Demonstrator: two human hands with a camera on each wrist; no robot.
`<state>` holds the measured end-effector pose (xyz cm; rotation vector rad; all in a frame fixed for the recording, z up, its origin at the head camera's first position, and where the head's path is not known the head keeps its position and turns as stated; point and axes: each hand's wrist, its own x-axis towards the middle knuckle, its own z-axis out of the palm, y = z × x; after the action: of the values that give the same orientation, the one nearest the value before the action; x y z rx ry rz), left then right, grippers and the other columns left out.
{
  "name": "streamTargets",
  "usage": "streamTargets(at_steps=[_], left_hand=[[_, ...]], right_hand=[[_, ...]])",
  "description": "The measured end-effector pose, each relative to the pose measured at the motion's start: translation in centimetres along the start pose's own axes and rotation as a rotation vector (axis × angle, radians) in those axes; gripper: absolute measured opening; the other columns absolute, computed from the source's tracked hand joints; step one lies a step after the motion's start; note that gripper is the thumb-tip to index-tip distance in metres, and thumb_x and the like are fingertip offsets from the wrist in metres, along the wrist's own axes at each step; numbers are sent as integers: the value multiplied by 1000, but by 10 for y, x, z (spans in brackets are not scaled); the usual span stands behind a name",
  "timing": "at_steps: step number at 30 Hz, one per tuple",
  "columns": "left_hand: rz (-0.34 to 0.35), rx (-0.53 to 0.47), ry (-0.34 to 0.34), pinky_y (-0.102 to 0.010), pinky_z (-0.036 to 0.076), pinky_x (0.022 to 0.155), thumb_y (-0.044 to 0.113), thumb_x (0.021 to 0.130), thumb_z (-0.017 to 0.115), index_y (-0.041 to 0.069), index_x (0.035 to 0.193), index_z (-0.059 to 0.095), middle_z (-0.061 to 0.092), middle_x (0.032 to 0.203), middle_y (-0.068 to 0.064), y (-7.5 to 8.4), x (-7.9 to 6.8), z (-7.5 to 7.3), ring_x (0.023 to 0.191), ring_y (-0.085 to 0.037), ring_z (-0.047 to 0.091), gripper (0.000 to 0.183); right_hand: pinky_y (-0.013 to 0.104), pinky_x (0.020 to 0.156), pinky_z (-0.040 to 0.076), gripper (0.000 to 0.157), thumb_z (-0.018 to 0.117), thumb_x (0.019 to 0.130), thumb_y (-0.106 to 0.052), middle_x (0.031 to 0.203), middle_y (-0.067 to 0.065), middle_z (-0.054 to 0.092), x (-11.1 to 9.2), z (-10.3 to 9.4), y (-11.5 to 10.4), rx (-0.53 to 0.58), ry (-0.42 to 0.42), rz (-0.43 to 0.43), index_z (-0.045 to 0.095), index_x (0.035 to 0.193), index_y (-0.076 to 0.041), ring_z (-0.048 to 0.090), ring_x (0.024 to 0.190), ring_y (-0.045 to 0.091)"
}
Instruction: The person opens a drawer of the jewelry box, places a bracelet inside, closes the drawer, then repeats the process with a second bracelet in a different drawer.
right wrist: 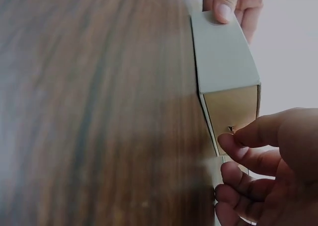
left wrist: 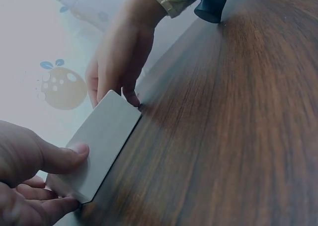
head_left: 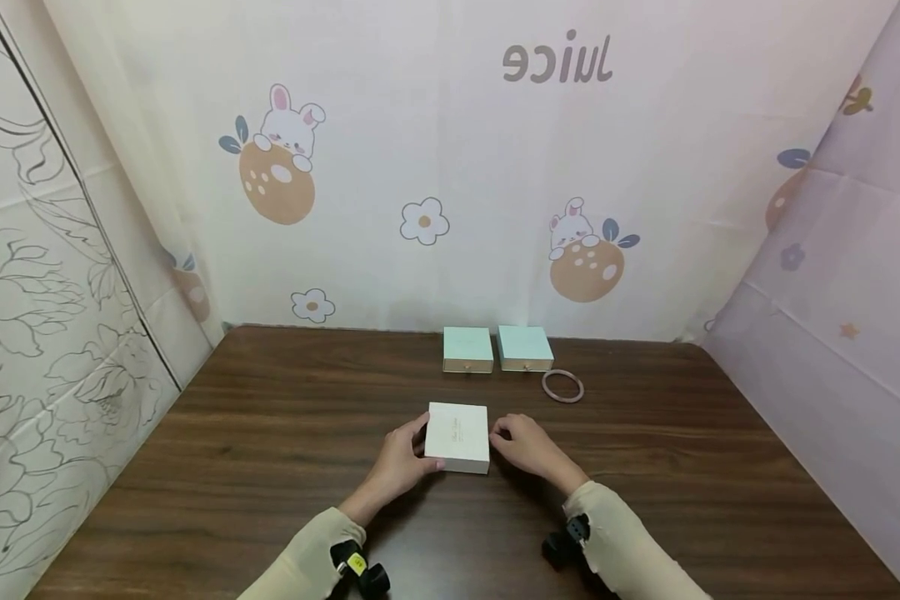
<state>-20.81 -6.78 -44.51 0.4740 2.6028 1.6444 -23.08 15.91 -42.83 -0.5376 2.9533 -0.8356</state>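
A small white drawer box [head_left: 457,437] with faint gold lettering on its lid lies on the dark wooden table. My left hand [head_left: 399,461] grips its left end, thumb on the near side wall. The left wrist view shows that thumb [left wrist: 74,156] flat on the pale side, with other fingers curled at the end. At the box's right end, my right hand [head_left: 527,446] has its fingers curled. Up close in the right wrist view, that end is a tan drawer front [right wrist: 231,107] with a tiny knob [right wrist: 230,129]. Thumb and forefinger of the right hand [right wrist: 278,161] pinch at the knob.
Two mint-green drawer boxes, a left one [head_left: 467,348] and a right one [head_left: 525,347], stand near the table's back edge. A pinkish bangle-like ring [head_left: 562,399] lies by the right one. A printed curtain [head_left: 435,150] hangs behind the table [head_left: 307,400].
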Motion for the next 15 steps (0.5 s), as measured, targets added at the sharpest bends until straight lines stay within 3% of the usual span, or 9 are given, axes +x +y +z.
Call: streamTargets(at_steps=[4, 8, 15], left_hand=[[7, -27, -3, -34, 48, 87, -6, 72, 79, -14, 138, 38, 41, 139, -31, -1, 0, 0, 123, -37, 46, 79], [58, -56, 1, -35, 47, 88, -10, 71, 78, -11, 138, 42, 41, 139, -31, -1, 0, 0, 124, -38, 45, 76], [99, 53, 29, -42, 45, 91, -5, 70, 80, -10, 122, 59, 48, 131, -32, -1, 1, 0, 122, -42, 46, 57]], right_hand=[[36, 71, 42, 15, 58, 91, -6, 79, 0, 59, 1, 1, 2, 28, -12, 10, 69, 80, -9, 49, 74, 15], [35, 69, 42, 17, 56, 92, -6, 80, 0, 58, 1, 1, 5, 77, -21, 27, 68, 81, -8, 48, 73, 15], [34, 66, 42, 17, 54, 93, -6, 80, 1, 59, 1, 0, 5, 149, -16, 37, 68, 82, -6, 48, 70, 15]])
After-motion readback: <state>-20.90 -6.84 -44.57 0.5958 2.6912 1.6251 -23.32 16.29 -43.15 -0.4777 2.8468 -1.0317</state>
